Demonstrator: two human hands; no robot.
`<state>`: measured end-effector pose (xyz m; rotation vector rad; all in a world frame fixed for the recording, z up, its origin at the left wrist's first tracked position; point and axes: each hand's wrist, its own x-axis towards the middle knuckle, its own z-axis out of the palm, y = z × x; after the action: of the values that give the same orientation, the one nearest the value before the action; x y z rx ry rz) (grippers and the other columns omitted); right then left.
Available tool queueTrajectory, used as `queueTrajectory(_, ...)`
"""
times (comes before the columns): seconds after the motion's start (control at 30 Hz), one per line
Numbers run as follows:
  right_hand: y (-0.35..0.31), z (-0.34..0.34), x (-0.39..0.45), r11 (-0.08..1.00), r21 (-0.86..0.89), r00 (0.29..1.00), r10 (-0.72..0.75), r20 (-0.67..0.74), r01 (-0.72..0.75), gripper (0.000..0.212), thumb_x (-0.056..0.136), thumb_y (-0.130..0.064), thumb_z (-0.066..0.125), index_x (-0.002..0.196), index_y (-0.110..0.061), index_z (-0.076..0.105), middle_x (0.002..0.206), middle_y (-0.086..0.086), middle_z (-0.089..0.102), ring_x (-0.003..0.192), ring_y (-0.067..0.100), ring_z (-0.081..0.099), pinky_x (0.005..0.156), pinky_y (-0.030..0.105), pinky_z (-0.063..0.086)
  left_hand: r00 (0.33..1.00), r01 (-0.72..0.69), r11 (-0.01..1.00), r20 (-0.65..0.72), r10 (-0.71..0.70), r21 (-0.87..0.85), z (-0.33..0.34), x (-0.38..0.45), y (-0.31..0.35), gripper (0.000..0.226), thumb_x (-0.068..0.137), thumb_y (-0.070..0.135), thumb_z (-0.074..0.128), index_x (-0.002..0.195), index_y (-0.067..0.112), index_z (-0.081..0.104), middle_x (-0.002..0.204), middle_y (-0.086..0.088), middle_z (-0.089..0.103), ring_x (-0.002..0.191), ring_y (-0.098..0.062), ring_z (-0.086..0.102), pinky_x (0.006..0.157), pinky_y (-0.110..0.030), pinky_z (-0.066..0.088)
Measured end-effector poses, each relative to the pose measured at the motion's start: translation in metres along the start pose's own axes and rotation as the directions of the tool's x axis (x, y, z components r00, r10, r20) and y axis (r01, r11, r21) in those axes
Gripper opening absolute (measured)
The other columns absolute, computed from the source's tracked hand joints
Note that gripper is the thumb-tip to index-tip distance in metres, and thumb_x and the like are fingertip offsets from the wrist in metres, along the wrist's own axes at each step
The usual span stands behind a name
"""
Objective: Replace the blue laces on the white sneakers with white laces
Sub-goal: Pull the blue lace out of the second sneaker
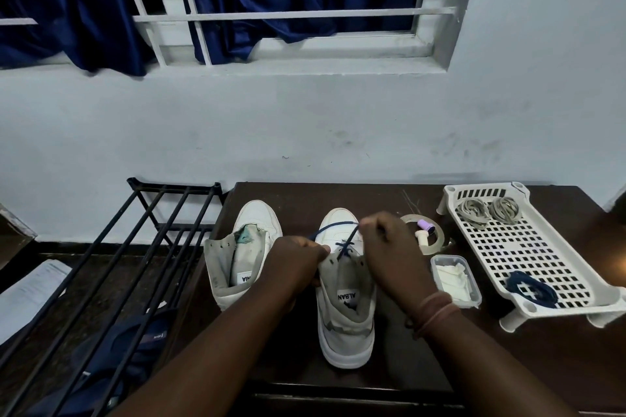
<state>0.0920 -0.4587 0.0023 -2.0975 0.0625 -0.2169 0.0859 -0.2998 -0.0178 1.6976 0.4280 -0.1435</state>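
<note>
Two white sneakers stand on the dark table [528, 359], toes toward the wall. The left sneaker [237, 247] has no lace and its tongue is open. The right sneaker [345, 318] still carries a blue lace [342, 240] through its lower eyelets. My left hand [298, 264] grips the right sneaker's left eyelet flap. My right hand [389, 240] pinches the blue lace above the toe, the strand drawn taut. In the white perforated tray [528, 257] lie two coiled pale laces [487, 210] at the far end and a bundled blue lace [531, 288] at the near end.
A clear tape roll [437, 237] with a small purple spool [425, 224] and a lidded plastic box [455, 279] sit between the right sneaker and the tray. A black metal rack [142, 264] stands left of the table. The wall runs close behind.
</note>
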Motion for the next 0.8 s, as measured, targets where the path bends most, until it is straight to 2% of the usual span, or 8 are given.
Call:
queueTrajectory(0.1, -0.015, -0.007, 0.003, 0.741, 0.635, 0.973, 0.215, 0.083, -0.218, 0.025, 0.099, -0.023, 0.044, 0.076, -0.014, 0.051, 0.077, 0.012, 0.069, 0.069, 0.022, 0.065, 0.058, 0.029, 0.047, 1.000, 0.004, 1.000, -0.003, -0.004, 0.010, 0.000, -0.001, 0.001, 0.019, 0.082, 0.019, 0.075, 0.064, 0.011, 0.072, 0.071, -0.023, 0.070, 0.063, -0.026, 0.064, 0.067, -0.040, 0.058)
queueTrajectory(0.17, -0.021, -0.009, 0.002, 0.560, 0.786, 0.955, 0.269, 0.126, -0.262, 0.029, 0.102, -0.023, 0.043, 0.074, -0.016, 0.043, 0.059, 0.010, 0.055, 0.052, 0.022, 0.053, 0.053, 0.030, 0.041, 1.000, 0.005, 0.999, -0.005, -0.005, 0.033, 0.001, -0.002, 0.001, 0.020, 0.081, 0.021, 0.074, 0.064, 0.012, 0.072, 0.066, -0.019, 0.068, 0.060, -0.024, 0.061, 0.064, -0.036, 0.053)
queueTrajectory(0.23, -0.020, -0.010, 0.003, 0.562, 0.794, 0.953, 0.293, 0.074, -0.234, 0.032, 0.101, -0.028, 0.048, 0.072, -0.020, 0.039, 0.055, 0.002, 0.038, 0.046, 0.017, 0.035, 0.052, 0.032, 0.033, 1.000, 0.005, 0.998, -0.014, -0.004, 0.055, 0.002, -0.003, 0.001, 0.022, 0.084, 0.021, 0.073, 0.063, 0.012, 0.072, 0.064, -0.016, 0.068, 0.058, -0.023, 0.060, 0.063, -0.034, 0.049)
queueTrajectory(0.4, -0.023, -0.022, 0.001, 0.907, 0.404, 0.978, -0.034, -0.207, 0.117, 0.017, 0.092, -0.028, 0.067, 0.089, -0.020, 0.052, 0.075, -0.004, 0.056, 0.063, 0.010, 0.052, 0.066, 0.030, 0.048, 1.000, 0.008, 0.998, -0.014, -0.007, 0.066, 0.002, -0.006, 0.004, 0.020, 0.077, 0.026, 0.074, 0.063, 0.012, 0.073, 0.061, -0.012, 0.065, 0.056, -0.021, 0.057, 0.063, -0.034, 0.047)
queueTrajectory(0.47, -0.019, -0.019, -0.004, 0.971, 0.171, 0.979, -0.147, -0.138, 0.169, 0.016, 0.089, -0.026, 0.070, 0.096, -0.024, 0.055, 0.085, -0.008, 0.061, 0.073, 0.003, 0.057, 0.070, 0.019, 0.047, 1.000, 0.005, 0.998, -0.011, -0.004, 0.065, 0.002, -0.007, 0.005, 0.018, 0.073, 0.029, 0.073, 0.065, 0.013, 0.074, 0.062, -0.013, 0.067, 0.058, -0.022, 0.058, 0.063, -0.034, 0.047)
queueTrajectory(0.6, 0.005, -0.003, -0.008, 0.862, -0.488, 0.986, -0.066, 0.151, 0.133, 0.028, 0.080, -0.053, 0.065, 0.100, -0.036, 0.056, 0.105, -0.008, 0.056, 0.102, 0.017, 0.055, 0.093, 0.041, 0.045, 0.999, -0.045, 0.995, -0.019, 0.047, 0.091, 0.006, -0.007, 0.004, 0.016, 0.082, 0.025, 0.072, 0.075, 0.012, 0.077, 0.075, -0.012, 0.075, 0.067, -0.021, 0.066, 0.066, -0.034, 0.053)
queueTrajectory(0.67, 0.010, 0.002, -0.011, 0.840, -0.537, 0.978, 0.042, 0.206, 0.077, 0.031, 0.080, -0.052, 0.065, 0.105, -0.033, 0.061, 0.111, -0.003, 0.056, 0.108, 0.021, 0.055, 0.098, 0.040, 0.044, 0.994, -0.099, 0.981, -0.028, 0.105, 0.164, 0.009, -0.007, 0.003, 0.019, 0.084, 0.031, 0.068, 0.080, 0.015, 0.077, 0.079, -0.004, 0.076, 0.075, -0.017, 0.070, 0.075, -0.034, 0.057)
queueTrajectory(0.8, 0.012, 0.009, -0.012, 0.927, -0.372, 0.981, 0.029, 0.194, 0.046, 0.017, 0.087, -0.028, 0.063, 0.092, -0.012, 0.069, 0.091, 0.004, 0.070, 0.089, 0.021, 0.065, 0.077, 0.030, 0.048, 0.979, -0.183, 0.939, -0.037, 0.202, 0.292, 0.015, -0.009, -0.002, 0.015, 0.086, 0.033, 0.069, 0.083, 0.019, 0.073, 0.077, 0.005, 0.073, 0.076, -0.007, 0.067, 0.074, -0.031, 0.054)
